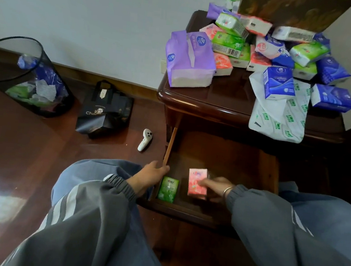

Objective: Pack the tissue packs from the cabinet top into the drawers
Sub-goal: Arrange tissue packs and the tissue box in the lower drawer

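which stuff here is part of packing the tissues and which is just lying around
Job: tissue packs on the cabinet top; drawer; green pack in it; pink pack in the right hand; left hand on the drawer's side.
Lying about: mesh bin; black bag; white controller; empty wrapper.
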Demonstrator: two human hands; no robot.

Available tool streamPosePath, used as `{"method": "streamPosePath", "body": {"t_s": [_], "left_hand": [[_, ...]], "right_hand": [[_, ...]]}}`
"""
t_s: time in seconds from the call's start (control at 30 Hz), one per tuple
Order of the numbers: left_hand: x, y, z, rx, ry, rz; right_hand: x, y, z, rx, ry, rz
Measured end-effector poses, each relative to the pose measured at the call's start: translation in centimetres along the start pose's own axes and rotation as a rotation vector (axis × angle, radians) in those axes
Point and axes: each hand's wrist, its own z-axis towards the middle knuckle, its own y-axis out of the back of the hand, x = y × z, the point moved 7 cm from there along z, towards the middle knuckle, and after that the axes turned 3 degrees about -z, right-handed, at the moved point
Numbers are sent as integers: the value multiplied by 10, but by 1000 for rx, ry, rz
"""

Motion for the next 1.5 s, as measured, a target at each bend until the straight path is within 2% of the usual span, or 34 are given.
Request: {"method": "streamPosePath", "body": {"t_s": [0.07,0.13,0.37,0.73,0.83,0.9,0.97,1.07,1.2,1.3,1.37,1.43,1.5], "left_hand": [[2,-9,0,66,11,6],[0,-9,2,44,-23,55],[0,-6,5,50,-24,78],[1,-5,12,95,-4,144],[-7,0,10,38,-42,247],[-21,9,5,-97,-112,328],[-43,15,-4,-204,-223,337],[-87,8,-29,-191,-382,355],[-163,-12,-78,-134,-624,339],[-221,-29,-107,-145,-787,343],[-257,-41,-115,-179,-858,337],[-287,-56,-114,-217,-890,298],[-307,-73,-104,-237,-858,262]], "right_hand": [[-19,-14,7,29,-66,-84],[-30,-32,15,28,-62,-174],[-20,-45,27,-124,22,-410],[-9,-58,13,87,101,-632],[17,-43,-16,74,233,-689],[43,-23,-51,44,362,-688],[70,6,-93,15,557,-571],[99,69,-162,-188,862,-370],[106,164,-224,-694,1099,-259],[101,235,-229,-1057,1030,-289],[102,278,-216,-1183,910,-377],[108,309,-196,-1180,803,-512],[115,322,-172,-1096,728,-650]]}}
